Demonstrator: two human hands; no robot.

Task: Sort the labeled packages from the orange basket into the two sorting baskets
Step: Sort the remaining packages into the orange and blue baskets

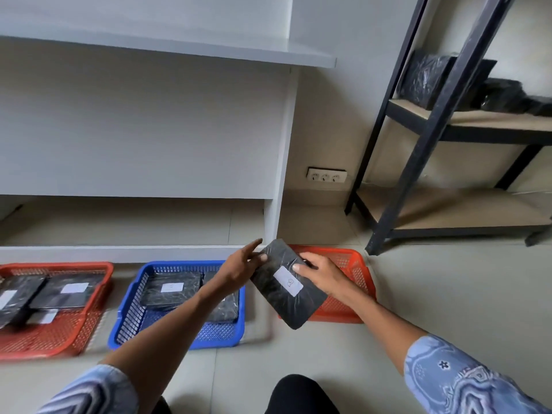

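A flat black wrapped package with a white label marked "B" is held tilted in the air, over the left part of the orange basket. My right hand grips its right edge. My left hand touches its upper left edge, forefinger pointing out. The orange basket on the floor looks empty where it shows. A blue basket to its left holds several black labeled packages. A red basket at far left holds several more.
A white shelf unit stands right behind the baskets. A black metal rack with black bags on its upper board stands at the right. A wall socket strip is low on the wall. My knee is at the bottom centre.
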